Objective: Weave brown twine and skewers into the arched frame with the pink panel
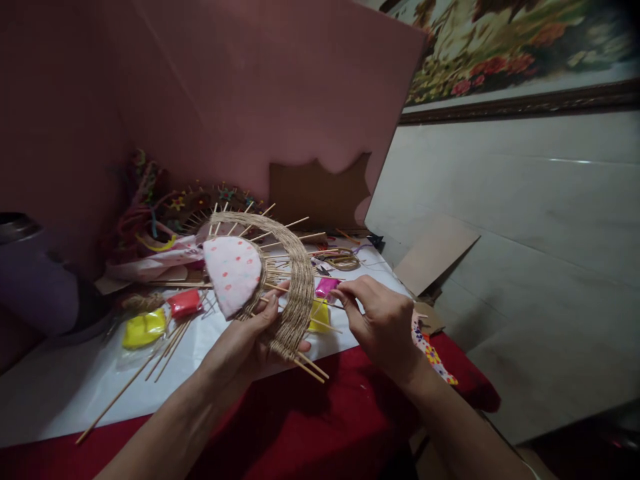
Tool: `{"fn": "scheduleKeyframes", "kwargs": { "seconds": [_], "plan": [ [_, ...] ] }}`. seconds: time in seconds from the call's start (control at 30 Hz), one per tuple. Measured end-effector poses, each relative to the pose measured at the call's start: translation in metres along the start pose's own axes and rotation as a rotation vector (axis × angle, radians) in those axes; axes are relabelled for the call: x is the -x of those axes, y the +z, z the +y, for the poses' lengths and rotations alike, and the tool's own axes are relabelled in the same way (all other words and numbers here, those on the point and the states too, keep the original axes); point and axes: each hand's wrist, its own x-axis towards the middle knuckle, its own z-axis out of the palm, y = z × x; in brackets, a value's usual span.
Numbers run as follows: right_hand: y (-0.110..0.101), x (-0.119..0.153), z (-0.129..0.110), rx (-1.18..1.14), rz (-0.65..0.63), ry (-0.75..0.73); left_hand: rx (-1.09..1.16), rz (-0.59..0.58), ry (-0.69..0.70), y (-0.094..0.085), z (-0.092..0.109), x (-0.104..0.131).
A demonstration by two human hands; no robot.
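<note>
My left hand (255,330) grips a half-round woven craft piece by its lower part, thumb in front and fingers behind. The piece has a padded white cloth centre (233,277) with red dots, a curved band of wound twine (300,293), and thin wooden sticks fanning outward. Just right of the band, my right hand (375,313) is closed in a pinch at the end of a thin wooden stick (336,305) that juts from the piece. The fingertips partly hide that end.
Yellow (144,329), red (184,303) and pink (326,288) packets lie on the white table cover (210,353). Loose sticks (125,393) lie at left, scissors (345,259) behind. A dark jug-like container (37,280) stands far left; cut cardboard (320,193) leans against the wall.
</note>
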Motion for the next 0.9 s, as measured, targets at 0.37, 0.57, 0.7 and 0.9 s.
{"fn": "scheduleKeyframes", "kwargs": {
  "seconds": [0.37,0.57,0.7,0.9],
  "plan": [
    [0.003,0.006,0.009,-0.299,0.047,0.232,-0.012,-0.02,-0.018,0.004,0.002,0.002],
    [0.005,0.005,0.007,-0.167,0.061,0.131,-0.021,-0.001,-0.082,0.006,0.003,0.003],
    [0.008,0.007,0.006,-0.308,0.023,0.238,0.01,0.015,-0.059,0.005,0.003,0.004],
    [0.008,0.0,0.02,-0.436,0.03,0.349,0.041,-0.038,-0.09,0.002,0.003,0.005]
  ]
}}
